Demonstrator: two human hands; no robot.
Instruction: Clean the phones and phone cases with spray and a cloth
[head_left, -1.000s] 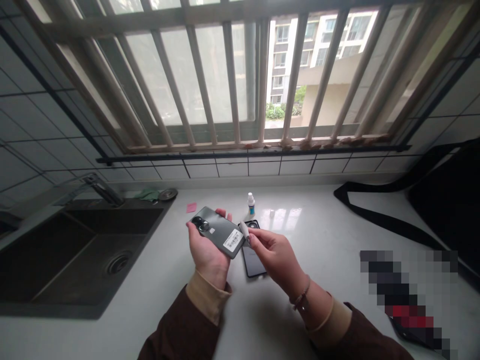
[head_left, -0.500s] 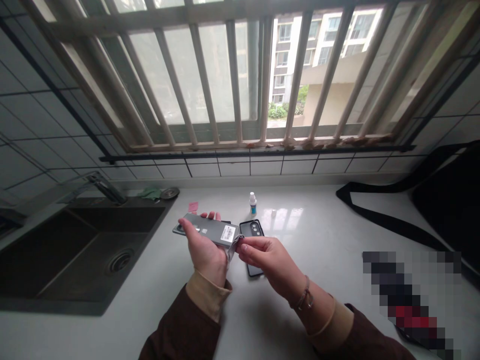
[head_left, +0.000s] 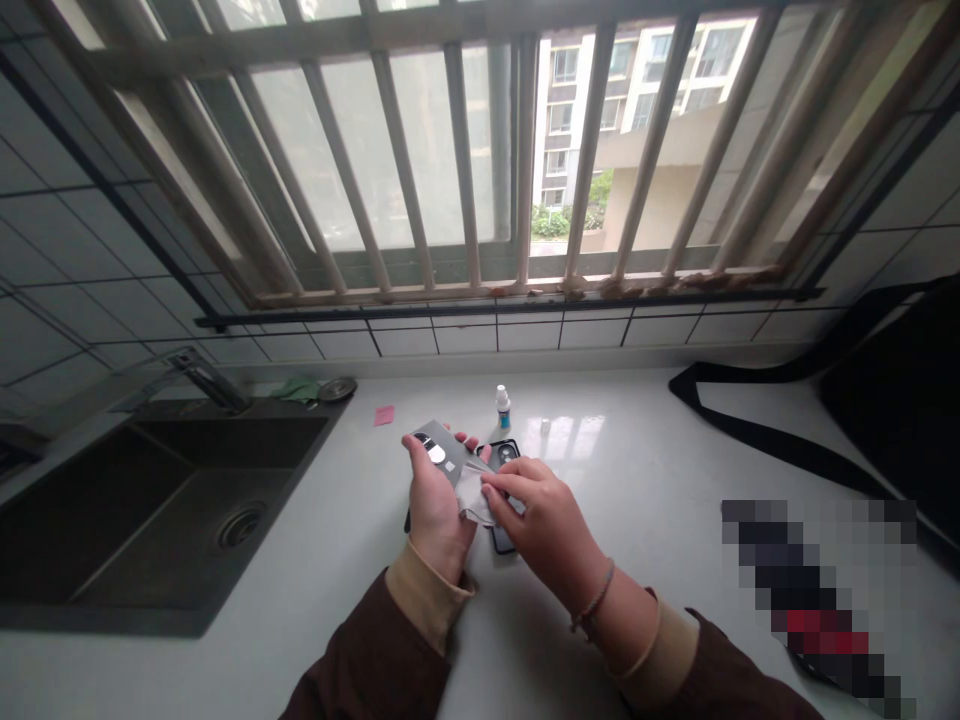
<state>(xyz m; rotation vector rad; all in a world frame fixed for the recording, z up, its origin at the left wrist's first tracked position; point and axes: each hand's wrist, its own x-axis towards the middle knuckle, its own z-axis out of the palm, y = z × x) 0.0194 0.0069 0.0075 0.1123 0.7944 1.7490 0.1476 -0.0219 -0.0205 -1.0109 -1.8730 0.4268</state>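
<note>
A grey smartphone (head_left: 444,436), camera side up, rests in my left hand (head_left: 433,505), with the thumb along its edge and the fingers round the far side. My right hand (head_left: 536,500) pinches a thin light-grey cloth (head_left: 472,490) against the phone's lower end, covering that part of its back. Under and behind my hands a black phone case (head_left: 504,540) lies on the counter, partly hidden. Just beyond it stands a small white dropper bottle (head_left: 503,410) with a blue label. A small white cap (head_left: 545,425) sits to the bottle's right.
On the left is a dark sink (head_left: 187,620) with a metal faucet (head_left: 206,378). A green cloth (head_left: 296,389) and a metal strainer (head_left: 337,388) lie by its back edge. A pink slip (head_left: 384,415) is on the counter. A black bag strap (head_left: 765,430) extends at right.
The phone has turned and shifted right, nearer my right hand. The cloth now lies spread over its lower end, covering the white label that showed before.
</note>
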